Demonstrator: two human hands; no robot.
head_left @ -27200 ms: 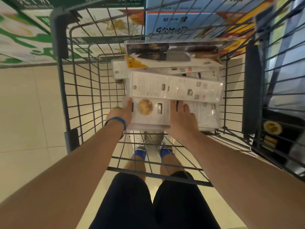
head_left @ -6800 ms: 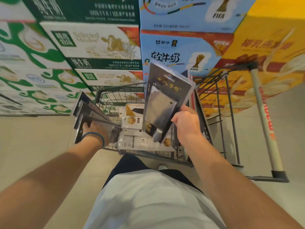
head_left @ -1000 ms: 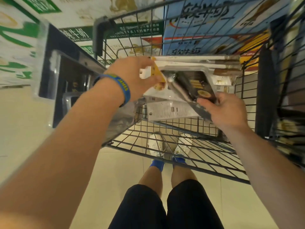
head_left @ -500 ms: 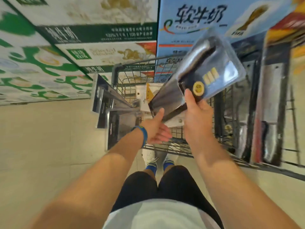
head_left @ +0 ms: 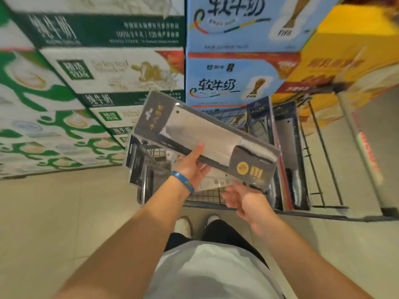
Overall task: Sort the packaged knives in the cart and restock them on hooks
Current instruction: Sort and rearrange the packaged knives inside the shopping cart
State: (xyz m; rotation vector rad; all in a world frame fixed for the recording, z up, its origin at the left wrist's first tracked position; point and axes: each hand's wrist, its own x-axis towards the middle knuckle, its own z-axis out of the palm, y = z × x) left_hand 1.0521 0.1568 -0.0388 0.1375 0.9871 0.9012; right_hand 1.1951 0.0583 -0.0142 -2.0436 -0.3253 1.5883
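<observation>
Green-and-white milk cartons [head_left: 64,83] stack up at the far left of a shop aisle, above a pale tiled floor [head_left: 54,212]. A row of dark knife packs [head_left: 138,165] stands on edge along the left wall of a wire cart [head_left: 207,204].

Over the cart's near end, the person's left hand [head_left: 191,169], a blue wristband [head_left: 183,184] at the wrist, grasps a cleaver pack [head_left: 194,128]. The thumb [head_left: 199,148] is pressed on its clear front and the fingers are tucked out of sight beneath. The pack is held in the air above the cart, slanting from its far-left hanging tab down to the handle end at near right, where a gold seal shows.

White packs [head_left: 212,182] lie flat in the cart under it. The right hand [head_left: 246,201] is released, palm turned inward and fingers loosely spread, just below the pack's handle end. Motion blur makes it hard to tell whether the fingertips touch the plastic.

More dark packs [head_left: 289,147] stand upright against the cart's right wall. Blue cartons [head_left: 226,78] rise behind the cart, with yellow cartons [head_left: 345,50] to their right. The cart's handle [head_left: 367,158], with red lettering, runs down the right edge. White shoes [head_left: 183,226] show on the floor near the cart.
</observation>
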